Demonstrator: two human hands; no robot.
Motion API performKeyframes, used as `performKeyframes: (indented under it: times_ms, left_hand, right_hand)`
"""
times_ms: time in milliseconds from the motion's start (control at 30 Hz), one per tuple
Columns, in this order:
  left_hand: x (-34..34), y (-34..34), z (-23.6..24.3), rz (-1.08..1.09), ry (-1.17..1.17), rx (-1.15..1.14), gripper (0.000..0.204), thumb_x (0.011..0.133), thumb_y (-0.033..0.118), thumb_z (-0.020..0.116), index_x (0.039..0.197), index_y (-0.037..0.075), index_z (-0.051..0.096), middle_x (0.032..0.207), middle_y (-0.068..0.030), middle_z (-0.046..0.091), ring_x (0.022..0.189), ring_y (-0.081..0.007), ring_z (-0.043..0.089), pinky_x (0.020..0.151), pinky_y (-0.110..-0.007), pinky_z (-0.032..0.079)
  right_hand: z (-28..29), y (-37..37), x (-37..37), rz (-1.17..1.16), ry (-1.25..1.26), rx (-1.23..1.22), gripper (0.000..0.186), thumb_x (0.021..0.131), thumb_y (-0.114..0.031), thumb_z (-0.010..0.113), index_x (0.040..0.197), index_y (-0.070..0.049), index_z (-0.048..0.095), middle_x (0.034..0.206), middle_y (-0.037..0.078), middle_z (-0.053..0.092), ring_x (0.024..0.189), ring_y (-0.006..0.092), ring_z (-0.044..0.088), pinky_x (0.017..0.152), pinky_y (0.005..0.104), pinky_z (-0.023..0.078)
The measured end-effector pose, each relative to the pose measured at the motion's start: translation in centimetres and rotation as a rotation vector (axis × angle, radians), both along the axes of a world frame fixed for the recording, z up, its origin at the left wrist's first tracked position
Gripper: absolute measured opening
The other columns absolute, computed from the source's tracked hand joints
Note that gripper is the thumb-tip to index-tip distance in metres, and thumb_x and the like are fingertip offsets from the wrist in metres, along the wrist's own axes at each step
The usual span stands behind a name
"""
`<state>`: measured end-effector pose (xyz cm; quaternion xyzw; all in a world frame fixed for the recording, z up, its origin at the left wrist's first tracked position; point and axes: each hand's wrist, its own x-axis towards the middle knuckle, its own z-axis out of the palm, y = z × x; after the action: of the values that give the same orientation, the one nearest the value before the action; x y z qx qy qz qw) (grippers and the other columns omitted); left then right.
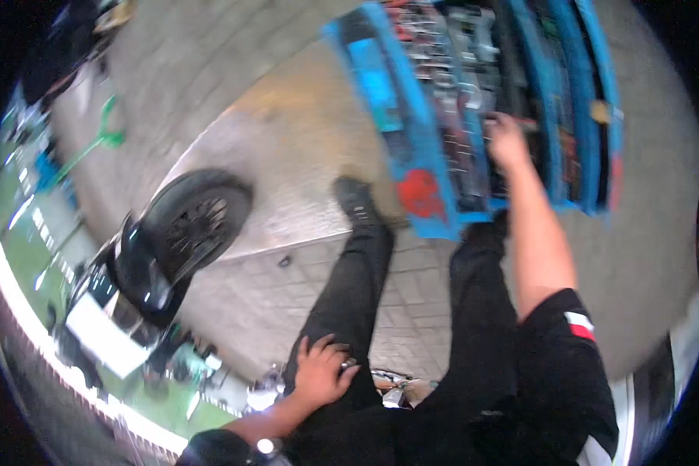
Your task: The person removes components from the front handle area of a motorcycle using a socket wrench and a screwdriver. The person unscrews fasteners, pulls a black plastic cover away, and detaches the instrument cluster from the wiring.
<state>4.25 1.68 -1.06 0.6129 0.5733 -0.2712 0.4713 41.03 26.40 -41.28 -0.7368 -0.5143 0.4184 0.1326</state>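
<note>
A blue cantilever toolbox (435,194) stands spread open on the ground in front of me, a red patch on its near end. Its trays hold rows of shiny metal tools (443,74), too smeared to name singly. My right hand (507,142) reaches down into a middle tray among the tools. Those fingers look curled, but blur hides whether anything is between them. On my left thigh lies my left hand (322,374), its fingers spread and holding nothing. A ring shows on one finger.
A black spoked wheel (202,217) of a motorcycle stands at the left, on a worn metal plate (287,140). Paving surrounds the plate. Farther left is a green stand-like object (109,138). My left shoe (355,202) is beside the toolbox.
</note>
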Motion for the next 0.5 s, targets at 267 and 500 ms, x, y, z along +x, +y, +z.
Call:
performKeyframes:
  times_ms: [267, 500]
  left_hand:
    - [-0.8, -1.6, 1.2, 0.077, 0.073, -0.019, 0.032, 0.086, 0.043, 0.065, 0.100, 0.014, 0.067, 0.123, -0.0001, 0.062, 0.132, -0.0248, 0.044, 0.111, -0.062, 0.021]
    - [-1.2, -1.8, 1.0, 0.064, 0.078, -0.020, 0.032, 0.086, 0.043, 0.064, 0.101, 0.015, 0.068, 0.123, 0.0001, 0.062, 0.132, -0.0241, 0.045, 0.111, -0.062, 0.021]
  right_hand:
    - [-2.9, 4.5, -4.4, 0.358, -0.238, -0.255, 0.047, 0.086, -0.032, 0.068, 0.120, -0.001, 0.062, 0.117, 0.027, 0.064, 0.112, 0.0398, 0.061, 0.097, 0.0437, 0.049]
    - [-1.5, 6.6, -5.4, 0.456, -0.381, -0.361, 0.030, 0.085, -0.013, 0.059, 0.110, 0.002, 0.065, 0.117, 0.029, 0.063, 0.112, 0.0419, 0.061, 0.096, 0.0483, 0.049]
